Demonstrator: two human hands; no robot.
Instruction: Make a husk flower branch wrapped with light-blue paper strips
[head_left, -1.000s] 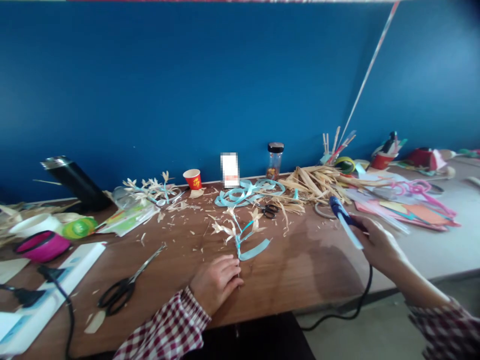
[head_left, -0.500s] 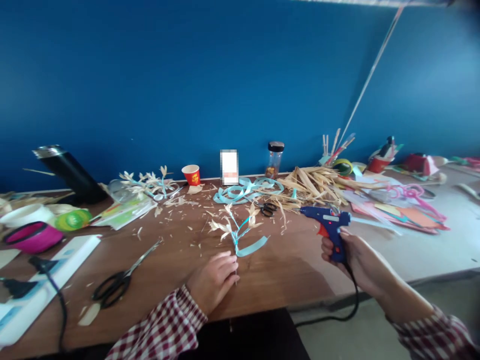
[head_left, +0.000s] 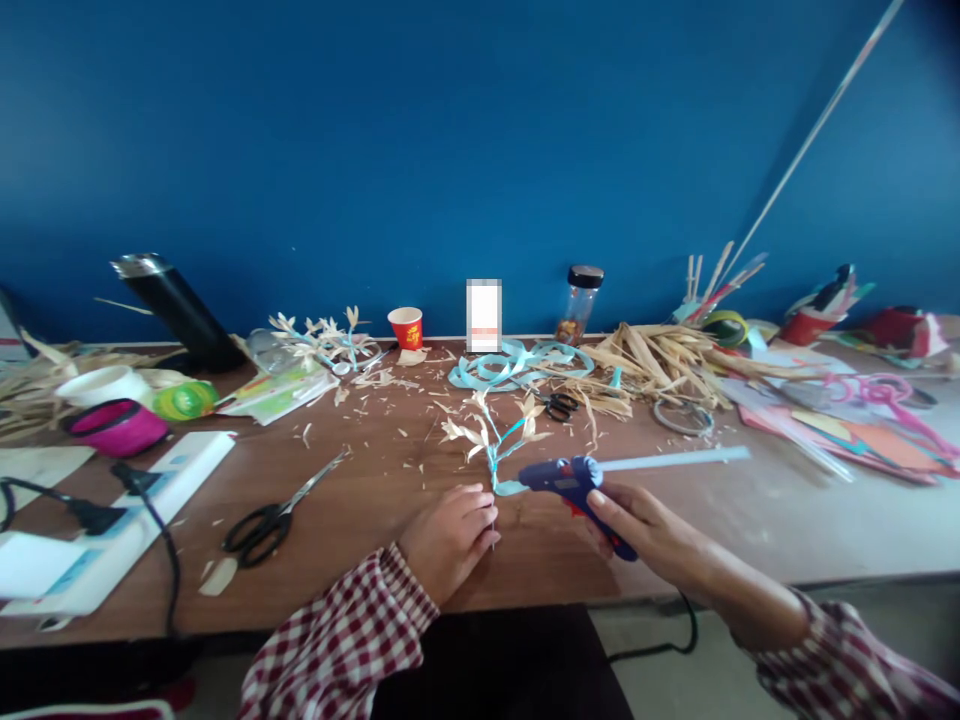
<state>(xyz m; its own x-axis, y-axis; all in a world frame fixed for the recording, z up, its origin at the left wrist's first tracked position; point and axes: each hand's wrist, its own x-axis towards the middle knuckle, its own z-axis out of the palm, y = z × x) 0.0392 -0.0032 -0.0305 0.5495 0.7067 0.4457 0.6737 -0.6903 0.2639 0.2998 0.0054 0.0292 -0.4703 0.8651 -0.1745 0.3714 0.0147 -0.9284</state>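
My left hand [head_left: 452,532] lies at the near middle of the table, fingers closed on the thin stem of a husk flower sprig [head_left: 493,447]. The sprig has pale petals and stems wrapped in light blue ribbon. A short tail of blue ribbon [head_left: 510,488] sticks out to the right from its base. My right hand [head_left: 637,522] is wrapped round the handle of a blue hot glue gun [head_left: 568,476], a long clear glue stick [head_left: 675,459] jutting from its back. The gun's nozzle points left, over or close to the ribbon tail; I cannot tell if they touch.
Black-handled scissors [head_left: 281,515] and a white power strip [head_left: 142,510] lie to the left. Behind are another flower bunch [head_left: 322,340], a red paper cup [head_left: 406,328], coiled blue ribbon [head_left: 487,371], small scissors [head_left: 559,404], a jar [head_left: 579,305] and dry husks [head_left: 660,360].
My right hand has brought the glue gun left and down to the sprig's ribbon tail, its nozzle near it. The left hand still holds the stem. The camera view has turned slightly.
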